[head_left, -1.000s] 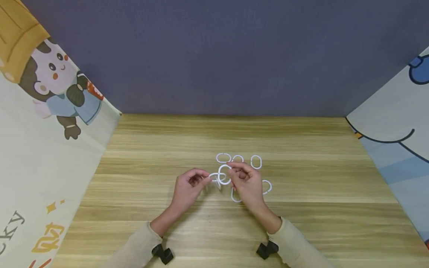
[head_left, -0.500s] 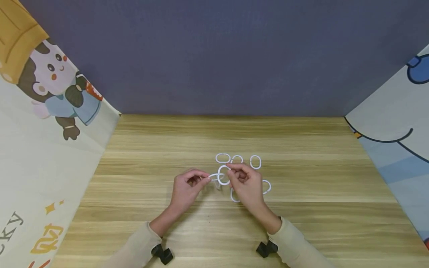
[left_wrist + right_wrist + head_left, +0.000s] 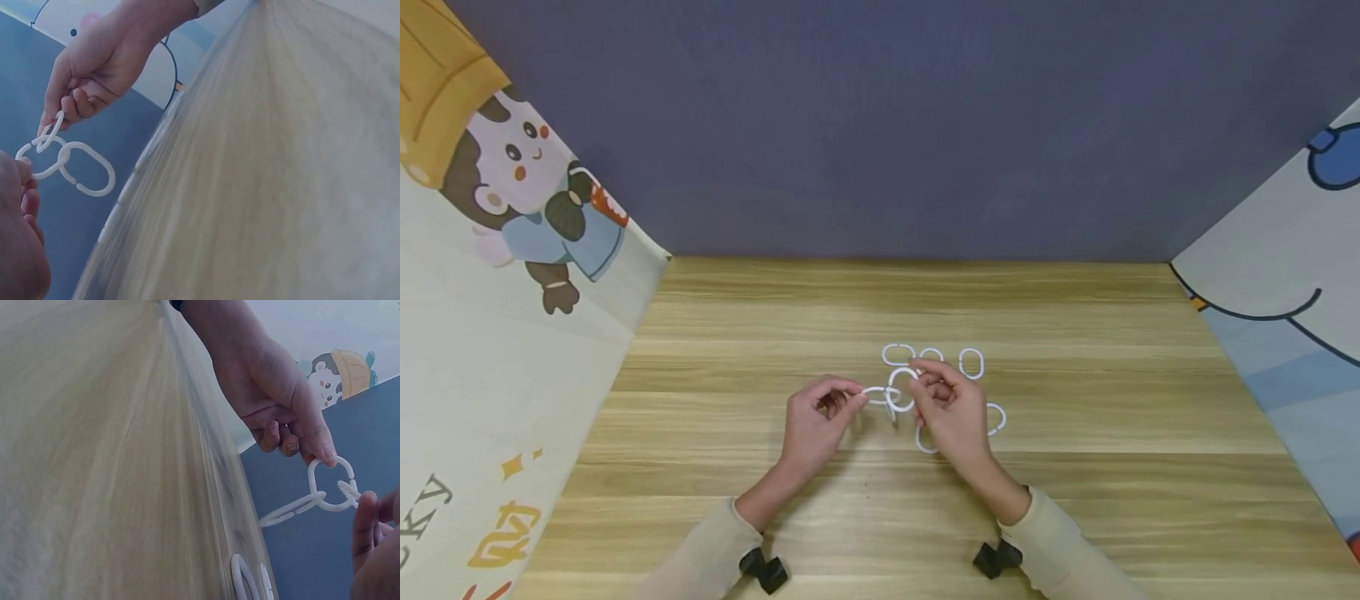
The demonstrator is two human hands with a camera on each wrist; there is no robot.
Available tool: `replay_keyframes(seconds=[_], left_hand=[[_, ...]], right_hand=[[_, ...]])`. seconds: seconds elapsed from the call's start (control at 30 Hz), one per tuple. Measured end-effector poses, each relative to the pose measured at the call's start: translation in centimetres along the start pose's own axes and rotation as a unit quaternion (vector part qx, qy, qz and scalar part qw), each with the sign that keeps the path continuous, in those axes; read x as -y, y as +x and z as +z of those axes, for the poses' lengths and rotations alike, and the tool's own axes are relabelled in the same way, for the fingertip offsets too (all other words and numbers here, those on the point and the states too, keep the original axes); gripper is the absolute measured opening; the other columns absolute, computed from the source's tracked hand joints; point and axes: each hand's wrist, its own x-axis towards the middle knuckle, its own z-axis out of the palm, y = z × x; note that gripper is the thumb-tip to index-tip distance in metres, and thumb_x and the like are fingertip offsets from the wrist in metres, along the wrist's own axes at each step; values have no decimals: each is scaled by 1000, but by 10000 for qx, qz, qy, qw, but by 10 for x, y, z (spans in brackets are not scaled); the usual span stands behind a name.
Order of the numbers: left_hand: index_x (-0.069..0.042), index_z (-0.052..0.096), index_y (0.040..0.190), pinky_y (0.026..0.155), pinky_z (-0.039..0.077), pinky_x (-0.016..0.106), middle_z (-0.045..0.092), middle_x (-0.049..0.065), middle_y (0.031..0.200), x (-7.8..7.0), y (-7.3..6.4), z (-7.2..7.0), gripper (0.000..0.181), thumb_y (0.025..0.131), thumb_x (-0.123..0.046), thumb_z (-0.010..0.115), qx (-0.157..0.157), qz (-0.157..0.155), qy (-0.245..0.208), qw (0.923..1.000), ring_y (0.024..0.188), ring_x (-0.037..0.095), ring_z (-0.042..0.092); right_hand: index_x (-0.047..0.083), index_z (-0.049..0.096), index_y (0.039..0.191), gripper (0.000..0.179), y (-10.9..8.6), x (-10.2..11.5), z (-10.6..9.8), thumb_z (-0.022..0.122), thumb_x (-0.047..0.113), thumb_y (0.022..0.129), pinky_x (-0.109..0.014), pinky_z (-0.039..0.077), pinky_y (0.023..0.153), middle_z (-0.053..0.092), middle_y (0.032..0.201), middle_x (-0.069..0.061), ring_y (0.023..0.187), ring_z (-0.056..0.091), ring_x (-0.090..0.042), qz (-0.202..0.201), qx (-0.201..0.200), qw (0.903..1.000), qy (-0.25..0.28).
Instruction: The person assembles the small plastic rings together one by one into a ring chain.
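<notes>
Over a wood-grain worktop [image 3: 737, 333], the left hand [image 3: 817, 418] pinches a white oval plastic link [image 3: 313, 481]; the right hand [image 3: 955, 414] pinches an interlocked second link [image 3: 900, 409].

- Dark grey letters "cky" [image 3: 421, 513], the first clipped by the head view's left edge, slant upward on the white cartoon-printed left wall panel [image 3: 452, 350].
- A gold character [image 3: 503, 537] beside them on that panel looks like 财.
- Red strokes [image 3: 496, 592] below it, cut off at the bottom edge, are unreadable.
</notes>
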Motion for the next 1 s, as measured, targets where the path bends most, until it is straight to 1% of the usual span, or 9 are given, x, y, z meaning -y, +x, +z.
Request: replay_keyframes(seconds=[0.07,0.17,0.33,0.5,0.57,0.63,0.73,0.8,1.0], left_hand=[[-1,81,99,60,43,16,72,6,82,-1,0,0,9,93,2,86,-27,-198,-57,9998,69,8,56],[1,80,101,61,44,16,72,8,82,-3,1,0,10,93,1,86,-37,-439,-154,9989,71,9,58],[1,80,102,64,48,17,73,10,84,-3,1,-1,10,94,0,86,-46,-547,-264,9981,74,10,61],[0,79,103,67,51,18,75,12,87,-3,1,-2,12,93,0,86,2,-546,-314,9980,76,10,64],[1,78,103,68,52,19,75,13,88,-3,1,-2,13,93,1,86,43,-579,-341,9977,77,10,65],[2,78,103,69,53,19,75,13,89,-3,1,-2,12,93,2,85,88,-614,-370,9974,77,10,65],[3,76,104,69,52,18,74,11,90,-3,0,-2,11,94,2,83,161,-674,-432,9967,78,10,65],[4,75,104,69,52,18,73,11,90,-2,0,-2,11,95,2,82,234,-698,-494,9961,79,11,65],[5,73,104,67,52,19,72,10,91,1,-1,-1,13,96,1,82,452,-770,-536,9946,78,9,64]], right_hand=[[-18,71,123,28,0,0,0,69,-21,96,-20,55,51,67,84,-11,58,64,-8,181,-99,9998,66],[-19,71,119,23,1,0,0,68,-20,97,-21,58,53,69,85,-13,60,68,-9,396,-218,9989,129],[-20,67,111,12,2,-1,-2,67,-14,101,-30,64,59,74,86,-17,66,76,-15,692,-292,9966,337],[-21,64,109,18,2,1,-4,65,-3,109,-34,66,63,79,85,-9,75,81,-23,703,-272,9950,648],[-21,66,108,18,2,2,-3,66,-3,108,-30,65,60,76,82,-6,70,78,-18,666,-326,9957,547],[-21,66,107,17,2,3,-3,68,-4,107,-26,62,57,73,79,-8,65,72,-13,663,-398,9962,395],[-21,67,105,15,2,4,-3,69,-6,105,-21,54,52,67,75,-18,58,61,-10,635,-489,9964,271],[-21,67,105,14,2,5,-3,69,-7,104,-20,53,51,67,78,-23,58,61,-10,620,-498,9963,324],[-20,66,105,11,2,8,-2,68,-9,104,-21,55,50,73,79,-15,59,68,-10,540,-456,9962,505]])
